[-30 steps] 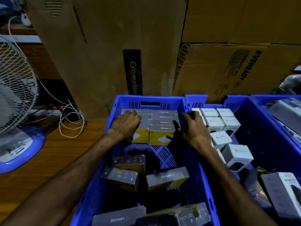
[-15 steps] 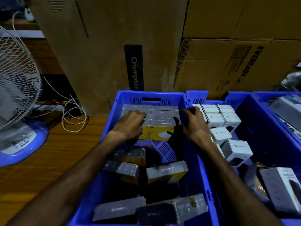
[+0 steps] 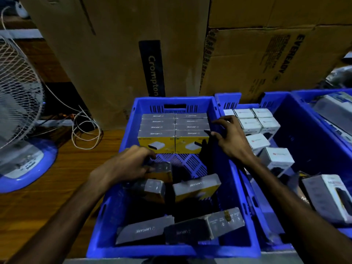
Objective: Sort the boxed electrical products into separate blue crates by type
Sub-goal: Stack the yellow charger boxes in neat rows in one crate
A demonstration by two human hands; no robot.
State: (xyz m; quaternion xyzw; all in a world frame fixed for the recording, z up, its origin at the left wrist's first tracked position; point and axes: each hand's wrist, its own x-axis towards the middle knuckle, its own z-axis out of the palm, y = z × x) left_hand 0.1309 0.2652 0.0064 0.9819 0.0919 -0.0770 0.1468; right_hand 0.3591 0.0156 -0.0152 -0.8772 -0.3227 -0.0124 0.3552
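A blue crate [image 3: 172,251] in front of me holds grey-and-yellow boxes. Several stand in a neat double row [image 3: 174,130] against its far wall; others lie loose nearer me. My left hand [image 3: 129,164] has its fingers curled round one loose grey-and-yellow box [image 3: 162,168] in the crate's middle. My right hand [image 3: 231,138] hovers with spread fingers over the crate's right wall, beside the row, holding nothing. The crate to the right [image 3: 304,134] holds several white boxes [image 3: 257,121].
Tall cardboard cartons [image 3: 118,54] stand behind the crates. A table fan [image 3: 17,115] and a coil of white cable [image 3: 85,130] sit on the wooden table at left. A third blue crate [image 3: 323,103] at far right holds larger boxes [image 3: 331,195].
My left hand has come back from the stacked row and closed on a loose box in the crate's middle. My right hand has lifted off the row and opened.
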